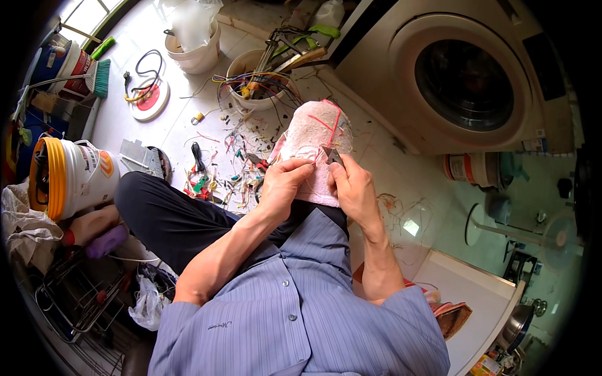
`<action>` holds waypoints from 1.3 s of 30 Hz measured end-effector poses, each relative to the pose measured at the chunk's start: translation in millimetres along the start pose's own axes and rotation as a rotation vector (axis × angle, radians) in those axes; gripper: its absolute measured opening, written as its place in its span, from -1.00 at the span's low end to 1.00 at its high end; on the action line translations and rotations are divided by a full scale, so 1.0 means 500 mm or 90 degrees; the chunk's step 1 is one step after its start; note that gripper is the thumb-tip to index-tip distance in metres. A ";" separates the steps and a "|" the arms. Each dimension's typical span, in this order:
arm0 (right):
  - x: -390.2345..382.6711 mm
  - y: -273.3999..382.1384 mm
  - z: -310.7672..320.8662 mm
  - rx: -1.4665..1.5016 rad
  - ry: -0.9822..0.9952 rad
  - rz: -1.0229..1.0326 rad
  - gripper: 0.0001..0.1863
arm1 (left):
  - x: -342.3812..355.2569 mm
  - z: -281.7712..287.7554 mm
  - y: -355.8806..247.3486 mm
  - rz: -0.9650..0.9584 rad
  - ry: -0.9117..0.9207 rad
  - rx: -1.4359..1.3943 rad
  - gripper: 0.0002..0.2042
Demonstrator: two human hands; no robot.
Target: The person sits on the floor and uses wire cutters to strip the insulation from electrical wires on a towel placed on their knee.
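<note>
A pink towel point(304, 135) is draped over my raised leg, with thin red wires point(333, 128) lying across its top. My left hand point(285, 182) is above the towel, thumb and forefinger pinching what looks like a thin wire, mostly hidden by the fingertips. Close beside it, my right hand point(354, 188) is closed around a dark, flat metal blade point(332, 155). Its pointed end shows near the left fingertips, while any handle is covered by my fingers. Left of the towel, pliers with red and black handles point(257, 161) lie among the wire scraps.
Many wire scraps and connectors point(229, 172) litter the tiled floor. A white bucket point(241, 94) full of cables stands ahead, beside another bucket point(197, 56). A washing machine point(389, 94) is at the right. A white bucket with yellow hose point(88, 175) stands left.
</note>
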State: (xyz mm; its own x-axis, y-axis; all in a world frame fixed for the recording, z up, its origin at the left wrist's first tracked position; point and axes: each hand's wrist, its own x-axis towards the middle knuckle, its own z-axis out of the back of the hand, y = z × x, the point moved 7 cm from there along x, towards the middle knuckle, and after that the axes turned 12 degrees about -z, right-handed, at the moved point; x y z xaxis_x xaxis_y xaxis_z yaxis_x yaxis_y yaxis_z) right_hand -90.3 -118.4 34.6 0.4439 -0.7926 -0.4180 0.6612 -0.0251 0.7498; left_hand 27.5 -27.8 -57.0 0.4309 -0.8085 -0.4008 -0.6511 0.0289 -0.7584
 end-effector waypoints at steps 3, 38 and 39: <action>-0.003 -0.010 -0.023 0.090 0.059 -0.074 -0.78 | -0.013 -0.013 -0.006 0.049 0.001 -0.045 -0.80; -0.022 -0.008 -0.066 0.163 -0.013 -0.002 -0.82 | -0.024 -0.058 -0.025 0.067 0.053 -0.248 -0.92; -0.023 -0.008 -0.066 0.162 -0.025 0.006 -0.83 | -0.023 -0.058 -0.022 0.065 0.055 -0.250 -0.91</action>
State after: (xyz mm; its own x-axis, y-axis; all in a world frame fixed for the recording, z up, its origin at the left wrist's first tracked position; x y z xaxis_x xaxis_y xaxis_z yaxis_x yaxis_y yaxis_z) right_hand -78.3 -89.3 19.4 0.4222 -0.8166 -0.3937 0.4812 -0.1662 0.8607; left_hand 11.6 -35.8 -29.2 0.3079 -0.8602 -0.4065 -0.8839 -0.1005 -0.4568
